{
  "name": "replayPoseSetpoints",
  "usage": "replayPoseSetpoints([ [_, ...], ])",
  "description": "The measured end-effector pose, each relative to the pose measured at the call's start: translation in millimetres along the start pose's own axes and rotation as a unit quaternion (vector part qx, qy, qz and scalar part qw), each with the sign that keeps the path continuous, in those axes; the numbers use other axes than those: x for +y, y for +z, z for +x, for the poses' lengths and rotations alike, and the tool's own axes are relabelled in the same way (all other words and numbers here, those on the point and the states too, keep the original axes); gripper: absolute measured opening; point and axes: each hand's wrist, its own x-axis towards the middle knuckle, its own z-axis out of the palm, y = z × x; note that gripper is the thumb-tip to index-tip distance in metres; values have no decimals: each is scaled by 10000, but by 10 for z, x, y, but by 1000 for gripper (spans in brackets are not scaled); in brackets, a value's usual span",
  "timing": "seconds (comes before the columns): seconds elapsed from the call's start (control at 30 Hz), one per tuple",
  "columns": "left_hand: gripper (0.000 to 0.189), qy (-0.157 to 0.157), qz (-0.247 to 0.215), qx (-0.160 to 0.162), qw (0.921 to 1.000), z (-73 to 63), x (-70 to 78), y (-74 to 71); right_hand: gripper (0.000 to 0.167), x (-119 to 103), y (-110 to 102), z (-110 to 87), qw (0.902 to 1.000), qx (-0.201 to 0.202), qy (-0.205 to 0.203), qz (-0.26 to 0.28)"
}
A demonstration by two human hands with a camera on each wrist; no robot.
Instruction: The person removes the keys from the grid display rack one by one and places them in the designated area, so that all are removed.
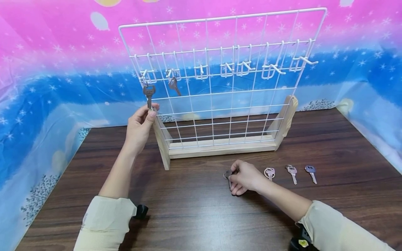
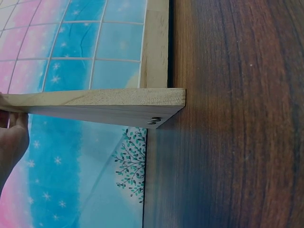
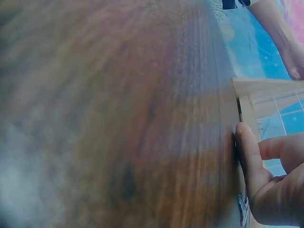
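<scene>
My left hand (image 1: 139,127) grips the top of the left wooden upright (image 1: 161,144) of a white wire grid rack (image 1: 221,93). In the left wrist view, its thumb and fingers lie on either side of that board's upper end. A key (image 1: 149,94) hangs from the leftmost hook, just above this hand; another key (image 1: 174,85) hangs on the hook beside it. Over the table in front of the rack, my right hand (image 1: 247,178) pinches a dark key (image 1: 228,173) with a ring. The fingers partly hide this key.
To the right of my right hand lie three keys on the table: one with a ring (image 1: 269,173), a silver one (image 1: 291,173) and a dark-headed one (image 1: 310,173). Several white hooks (image 1: 245,68) line the grid. A patterned cloth (image 1: 56,87) stands behind the dark wooden table (image 1: 194,216).
</scene>
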Motion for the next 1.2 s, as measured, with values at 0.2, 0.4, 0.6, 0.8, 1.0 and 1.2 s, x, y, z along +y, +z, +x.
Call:
replayPoseSetpoints([
  [0.2, 35, 38, 20, -5, 10000, -1, 9, -1, 17, -15, 21, 10, 9998, 51, 163, -46],
  [0.4, 34, 60, 32, 29, 10000, -5, 6, -5, 17, -25, 31, 5, 9998, 33, 170, -49],
  [0.6, 33, 50, 24, 33, 10000, -7, 3, -7, 19, -28, 40, 8, 9997, 38, 229, -25],
  [0.8, 32, 72, 9, 71, 9999, -3, 5, -2, 21, -6, 37, 26, 9997, 41, 224, -25],
  [1.0, 31, 79, -49, 67, 9999, -3, 3, 3, 23, -11, -6, 29, 9999, 34, 147, -4],
  [1.2, 31, 63, -53, 45, 10000, 0, -3, 4, 24, -118, -135, 11, 9996, 220, -196, -35],
])
